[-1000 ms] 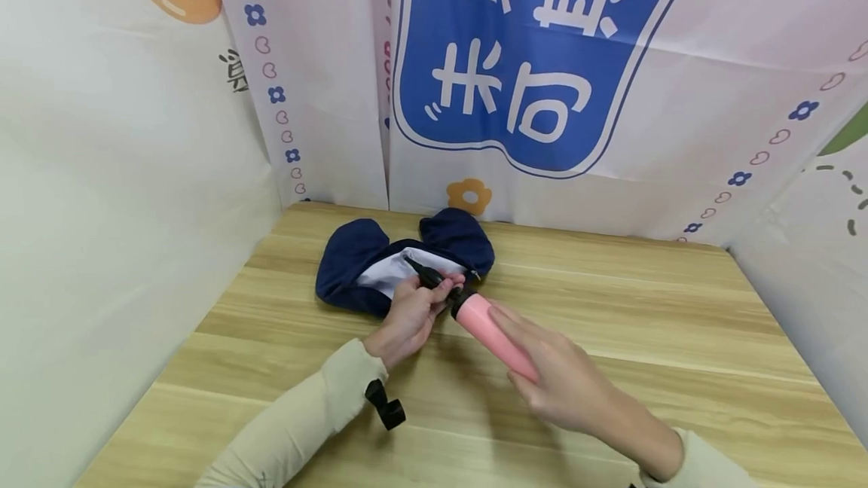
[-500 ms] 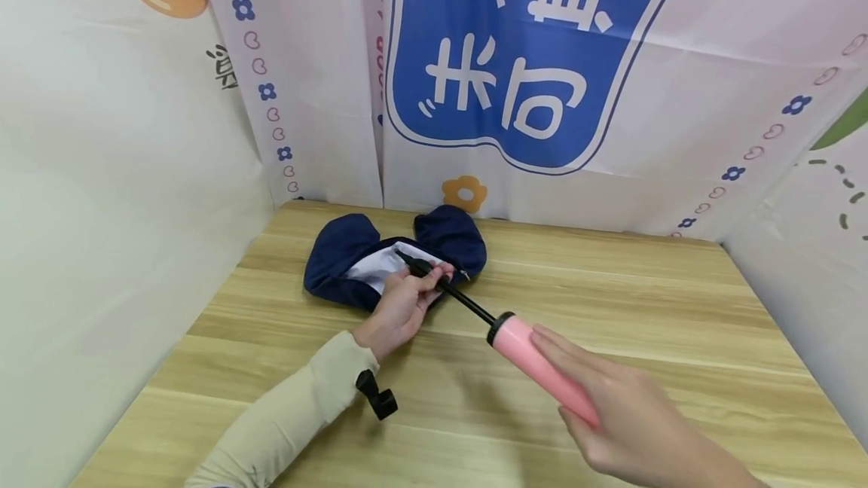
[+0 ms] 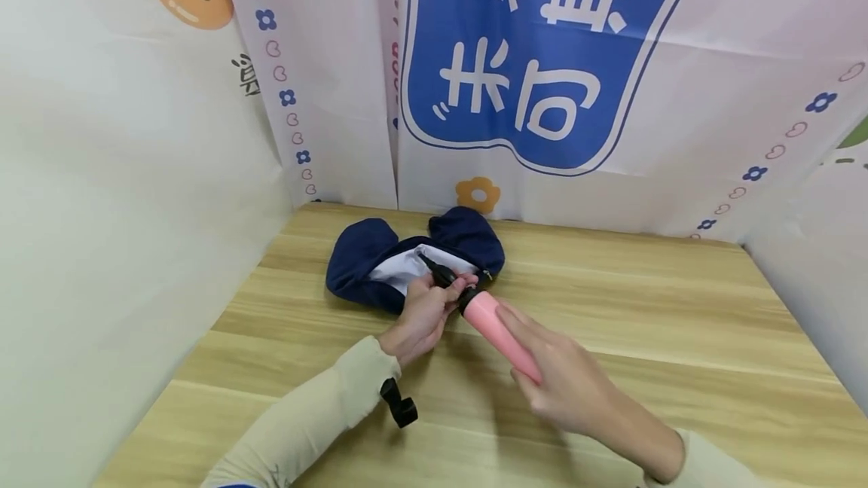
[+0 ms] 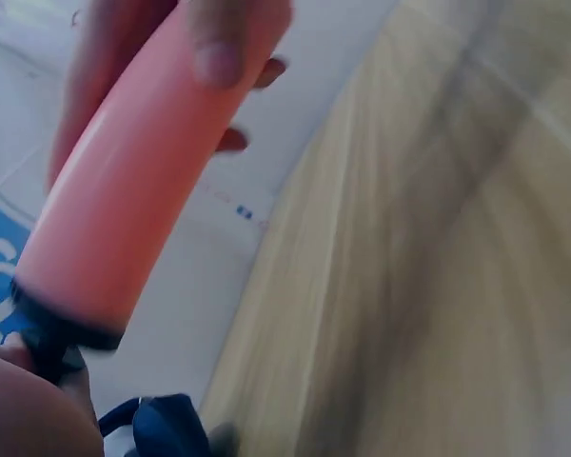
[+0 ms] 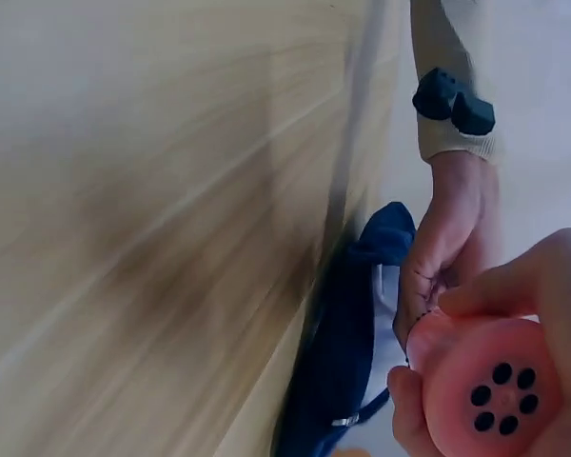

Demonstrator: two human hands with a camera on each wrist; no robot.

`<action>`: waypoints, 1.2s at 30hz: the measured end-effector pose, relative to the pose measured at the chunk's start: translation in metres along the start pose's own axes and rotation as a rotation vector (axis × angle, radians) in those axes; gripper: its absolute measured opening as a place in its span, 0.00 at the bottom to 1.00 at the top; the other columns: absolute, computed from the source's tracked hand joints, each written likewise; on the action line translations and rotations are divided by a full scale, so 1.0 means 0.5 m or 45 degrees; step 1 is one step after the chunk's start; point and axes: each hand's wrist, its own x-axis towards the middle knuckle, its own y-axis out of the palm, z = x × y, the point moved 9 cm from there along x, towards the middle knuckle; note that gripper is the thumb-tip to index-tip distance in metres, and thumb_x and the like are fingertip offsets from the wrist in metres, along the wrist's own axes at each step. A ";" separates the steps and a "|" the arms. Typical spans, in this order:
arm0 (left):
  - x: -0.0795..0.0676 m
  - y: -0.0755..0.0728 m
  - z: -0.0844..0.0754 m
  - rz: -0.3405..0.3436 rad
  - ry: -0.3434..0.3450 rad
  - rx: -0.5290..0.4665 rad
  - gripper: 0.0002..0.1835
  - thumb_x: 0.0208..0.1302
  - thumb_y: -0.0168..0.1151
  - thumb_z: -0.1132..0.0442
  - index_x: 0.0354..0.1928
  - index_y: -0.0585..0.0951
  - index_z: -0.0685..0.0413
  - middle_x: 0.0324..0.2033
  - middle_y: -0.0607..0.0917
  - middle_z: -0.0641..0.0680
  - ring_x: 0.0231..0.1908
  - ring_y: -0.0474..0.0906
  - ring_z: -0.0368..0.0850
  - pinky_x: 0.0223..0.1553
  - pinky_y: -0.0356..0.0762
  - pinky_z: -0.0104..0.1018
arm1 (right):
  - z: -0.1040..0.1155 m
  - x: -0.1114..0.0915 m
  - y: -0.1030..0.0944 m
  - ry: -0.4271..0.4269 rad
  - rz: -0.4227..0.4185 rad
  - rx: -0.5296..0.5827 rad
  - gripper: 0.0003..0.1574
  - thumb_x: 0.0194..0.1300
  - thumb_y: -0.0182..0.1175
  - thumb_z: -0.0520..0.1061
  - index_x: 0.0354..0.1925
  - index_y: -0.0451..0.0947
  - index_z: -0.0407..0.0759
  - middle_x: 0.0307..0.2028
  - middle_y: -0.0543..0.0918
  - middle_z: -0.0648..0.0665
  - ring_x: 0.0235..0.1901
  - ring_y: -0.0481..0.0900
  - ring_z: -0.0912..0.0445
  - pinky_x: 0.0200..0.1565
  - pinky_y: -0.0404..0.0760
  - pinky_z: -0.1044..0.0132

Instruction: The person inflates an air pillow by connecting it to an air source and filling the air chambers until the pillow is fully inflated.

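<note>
A navy U-shaped neck pillow (image 3: 359, 254) lies at the back of the table, its zip parted along the front and white lining showing inside. Over that opening slants a pink hand pump (image 3: 498, 330) with a black nozzle (image 3: 437, 269) pointing into the lining. My left hand (image 3: 422, 318) pinches the pump's black front end, right at the pillow's near edge. My right hand (image 3: 570, 382) is wrapped around the pink barrel, which sits close against the left fingers. In the right wrist view the barrel's rear cap (image 5: 457, 400) shows several dark holes. The nozzle's tip is partly lost against the fabric.
The wood-grain table (image 3: 644, 337) meets a printed cloth backdrop (image 3: 542, 194) just behind the pillow. A white cloth side wall (image 3: 136, 209) rises at the left. A black camera mount (image 3: 398, 404) sticks out from the left wrist.
Half a second ago the right hand had the barrel drawn back, baring a black rod. Now the barrel is pushed forward over it. The left hand has kept its place at the pillow.
</note>
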 end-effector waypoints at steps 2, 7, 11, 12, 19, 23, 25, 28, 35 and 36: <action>0.007 -0.005 -0.002 0.010 -0.021 -0.011 0.20 0.77 0.56 0.75 0.66 0.72 0.75 0.43 0.91 0.52 0.49 0.88 0.39 0.57 0.85 0.31 | -0.005 -0.021 -0.007 -0.003 0.046 0.020 0.53 0.60 0.72 0.38 0.80 0.64 0.46 0.76 0.72 0.44 0.65 0.82 0.47 0.60 0.86 0.49; 0.016 -0.025 -0.019 -0.008 -0.042 -0.053 0.20 0.77 0.55 0.75 0.68 0.71 0.72 0.46 0.90 0.54 0.49 0.88 0.39 0.61 0.83 0.34 | 0.001 -0.067 -0.054 -0.032 0.090 -0.028 0.57 0.61 0.74 0.40 0.82 0.60 0.53 0.78 0.70 0.49 0.67 0.81 0.49 0.62 0.84 0.48; 0.021 -0.034 -0.031 -0.014 -0.048 -0.091 0.21 0.78 0.54 0.75 0.69 0.70 0.73 0.46 0.89 0.54 0.46 0.89 0.37 0.56 0.84 0.29 | 0.007 -0.096 -0.093 -0.013 0.111 -0.088 0.61 0.56 0.77 0.40 0.82 0.60 0.58 0.76 0.73 0.55 0.64 0.84 0.55 0.58 0.88 0.50; 0.021 -0.035 -0.032 -0.023 -0.046 -0.109 0.21 0.77 0.54 0.76 0.69 0.70 0.73 0.45 0.89 0.55 0.45 0.89 0.37 0.55 0.85 0.28 | 0.009 -0.099 -0.097 -0.001 0.111 -0.104 0.61 0.55 0.77 0.40 0.82 0.61 0.59 0.75 0.74 0.56 0.63 0.84 0.56 0.57 0.88 0.51; 0.002 -0.005 0.003 -0.046 -0.042 -0.113 0.14 0.77 0.53 0.77 0.60 0.73 0.74 0.36 0.90 0.49 0.45 0.88 0.40 0.56 0.85 0.29 | 0.048 -0.047 -0.056 -0.009 -0.083 -0.180 0.53 0.45 0.72 0.37 0.73 0.75 0.46 0.68 0.82 0.47 0.42 0.90 0.56 0.37 0.89 0.59; -0.004 0.005 0.026 -0.047 -0.034 -0.087 0.09 0.77 0.53 0.76 0.54 0.75 0.71 0.35 0.90 0.48 0.46 0.87 0.39 0.52 0.84 0.26 | 0.047 -0.011 -0.010 0.032 -0.097 -0.177 0.53 0.42 0.70 0.37 0.72 0.76 0.42 0.67 0.83 0.44 0.35 0.89 0.55 0.31 0.86 0.61; -0.004 0.013 0.031 -0.011 -0.033 -0.063 0.12 0.77 0.53 0.75 0.57 0.75 0.73 0.36 0.90 0.48 0.46 0.87 0.38 0.49 0.84 0.25 | 0.032 0.000 0.000 0.038 -0.084 -0.143 0.52 0.44 0.70 0.37 0.72 0.76 0.41 0.67 0.83 0.44 0.39 0.91 0.52 0.35 0.88 0.58; 0.001 0.024 0.032 0.044 -0.050 -0.031 0.16 0.78 0.54 0.74 0.62 0.74 0.75 0.38 0.91 0.48 0.47 0.87 0.37 0.49 0.84 0.25 | 0.005 -0.005 -0.007 0.045 -0.056 -0.081 0.51 0.50 0.72 0.37 0.74 0.74 0.44 0.70 0.81 0.46 0.51 0.90 0.51 0.44 0.90 0.54; 0.029 0.010 0.004 0.034 -0.087 -0.078 0.20 0.76 0.56 0.77 0.67 0.71 0.74 0.41 0.91 0.52 0.47 0.89 0.40 0.59 0.84 0.34 | -0.005 -0.061 -0.042 0.002 0.030 -0.117 0.56 0.57 0.74 0.39 0.80 0.64 0.50 0.76 0.73 0.48 0.60 0.86 0.51 0.52 0.89 0.52; 0.031 0.007 0.000 0.037 -0.093 -0.080 0.21 0.76 0.55 0.77 0.67 0.70 0.74 0.41 0.90 0.51 0.46 0.89 0.39 0.59 0.84 0.34 | -0.003 -0.069 -0.052 -0.017 0.035 -0.115 0.58 0.56 0.75 0.39 0.81 0.63 0.50 0.76 0.73 0.48 0.61 0.85 0.51 0.54 0.89 0.52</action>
